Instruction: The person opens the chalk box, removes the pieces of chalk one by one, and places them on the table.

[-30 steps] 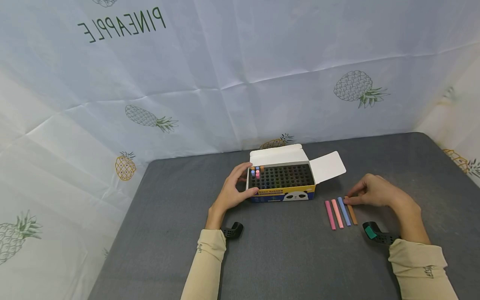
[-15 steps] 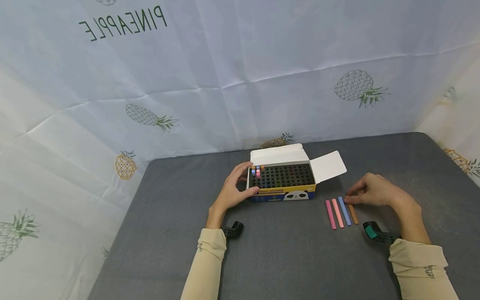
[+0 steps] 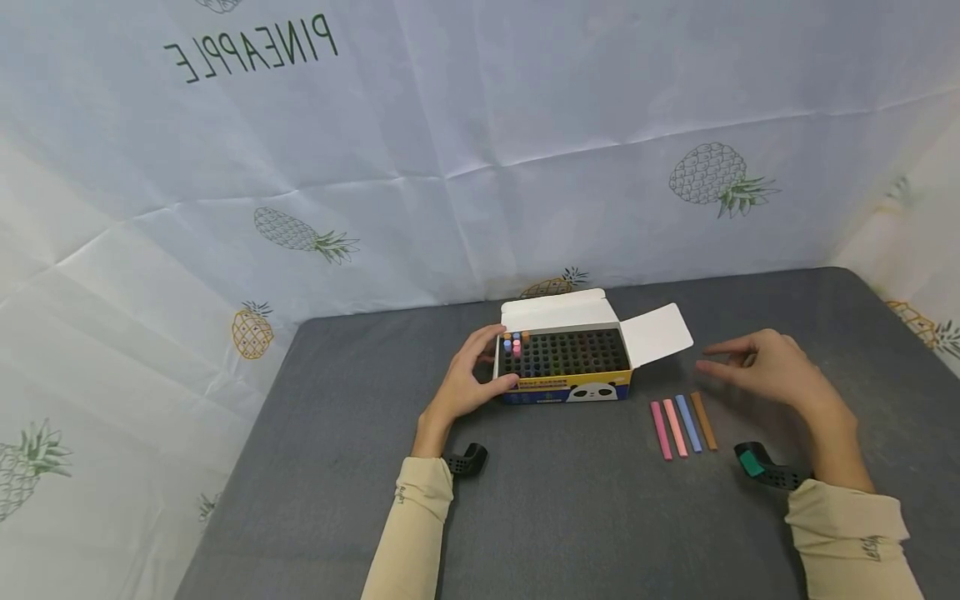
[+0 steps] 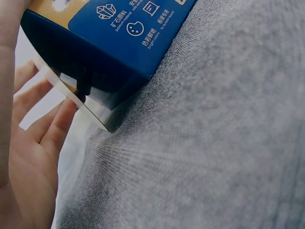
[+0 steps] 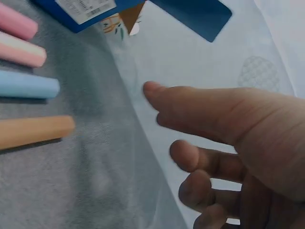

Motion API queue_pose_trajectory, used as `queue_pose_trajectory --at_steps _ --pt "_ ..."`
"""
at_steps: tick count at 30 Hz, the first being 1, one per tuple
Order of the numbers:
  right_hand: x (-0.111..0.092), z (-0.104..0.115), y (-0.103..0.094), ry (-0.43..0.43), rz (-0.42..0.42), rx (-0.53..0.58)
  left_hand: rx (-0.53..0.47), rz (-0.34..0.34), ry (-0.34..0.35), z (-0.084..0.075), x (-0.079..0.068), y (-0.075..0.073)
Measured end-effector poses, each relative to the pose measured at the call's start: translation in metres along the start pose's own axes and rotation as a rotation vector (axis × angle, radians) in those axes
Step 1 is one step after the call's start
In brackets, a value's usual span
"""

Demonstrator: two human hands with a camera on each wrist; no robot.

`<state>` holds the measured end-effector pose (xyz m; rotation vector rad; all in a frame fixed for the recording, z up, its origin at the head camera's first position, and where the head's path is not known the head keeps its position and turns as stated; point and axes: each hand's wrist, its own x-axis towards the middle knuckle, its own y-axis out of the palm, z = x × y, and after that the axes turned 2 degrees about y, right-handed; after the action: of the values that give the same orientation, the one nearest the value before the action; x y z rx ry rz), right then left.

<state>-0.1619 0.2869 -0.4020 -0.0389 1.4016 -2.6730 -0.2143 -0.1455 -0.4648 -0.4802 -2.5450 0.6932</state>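
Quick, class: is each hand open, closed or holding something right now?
Left hand: holding the box by its left end.
Right hand: open, holding nothing, near the chalk sticks.

Green capitals (image 3: 251, 50) are spelling PINEAPPLE, mirror-reversed, on the backdrop cloth (image 3: 525, 92) hanging behind the desk (image 3: 570, 500), above its far left corner. On the chalk box (image 3: 543, 392), which is standing near the desk's far edge, white print is reading "gypsum material" by a crystal icon (image 4: 106, 12), "bright colors" by a palette icon (image 4: 135, 28) and "for bulletin boards" by a board icon (image 4: 151, 8), all with Chinese characters. The box's barcode label (image 5: 88, 7) and the right sleeve's lettering (image 3: 872, 547) are appearing too small to read.
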Motion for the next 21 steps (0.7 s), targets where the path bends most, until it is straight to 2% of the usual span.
queue_pose_trajectory --at_steps 4,12,21 --pt "-0.004 0.004 -0.005 -0.031 -0.097 0.056 0.0 0.004 0.0 0.0 0.0 0.0" --pt "-0.01 0.022 -0.017 -0.037 -0.216 0.175 0.004 0.0 -0.004 0.0 0.0 0.001" --pt "-0.012 0.04 -0.019 -0.049 -0.241 0.222 0.002 -0.006 -0.002 -0.001 -0.002 0.0"
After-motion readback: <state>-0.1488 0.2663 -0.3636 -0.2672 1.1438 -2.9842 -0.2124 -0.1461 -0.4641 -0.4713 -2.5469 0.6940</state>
